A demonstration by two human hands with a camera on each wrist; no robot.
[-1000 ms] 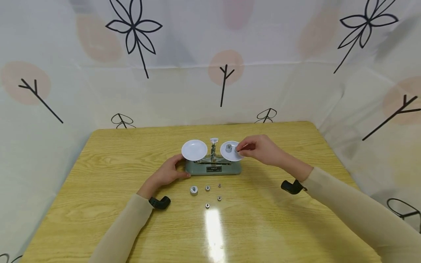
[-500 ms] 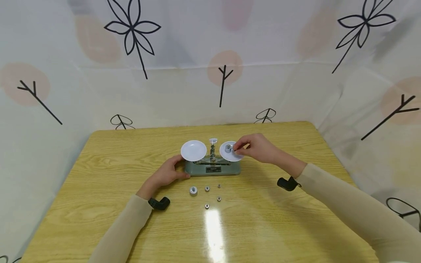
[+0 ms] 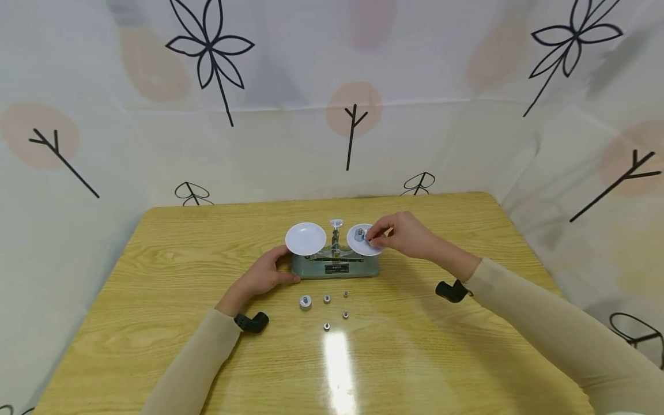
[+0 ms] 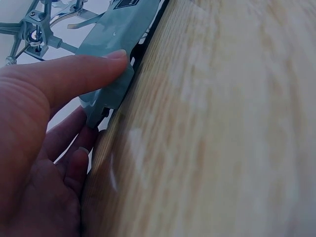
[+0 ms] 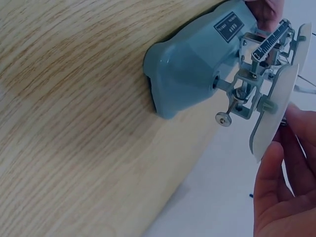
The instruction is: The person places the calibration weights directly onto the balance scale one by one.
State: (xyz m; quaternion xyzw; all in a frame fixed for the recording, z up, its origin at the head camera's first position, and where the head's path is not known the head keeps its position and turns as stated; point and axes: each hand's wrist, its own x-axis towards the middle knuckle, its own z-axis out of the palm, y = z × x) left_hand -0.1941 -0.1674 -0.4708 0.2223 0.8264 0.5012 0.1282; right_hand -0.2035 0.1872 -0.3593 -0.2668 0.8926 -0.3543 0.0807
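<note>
A pan balance with a grey-green base (image 3: 336,270) stands on the wooden table. My left hand (image 3: 263,272) holds the base's left end; the left wrist view shows the thumb (image 4: 94,71) on its front and the other fingers behind it. A cylindrical metal weight (image 3: 359,234) stands on the white right pan (image 3: 360,248). Beside it, thumb and fingers of my right hand (image 3: 407,233) pinch a smaller metal weight (image 5: 283,122), mostly hidden by the fingers, at the pan's surface. The white left pan (image 3: 306,238) bears nothing.
In front of the balance several metal weights stand on the table, the largest weight (image 3: 305,302) at the left and a small weight (image 3: 327,327) nearest me. A patterned cloth (image 3: 290,150) hangs behind the table's far edge.
My right hand has moved slightly left, bringing the pinched weight closer to the one on the right pan. My left hand stays on the base.
</note>
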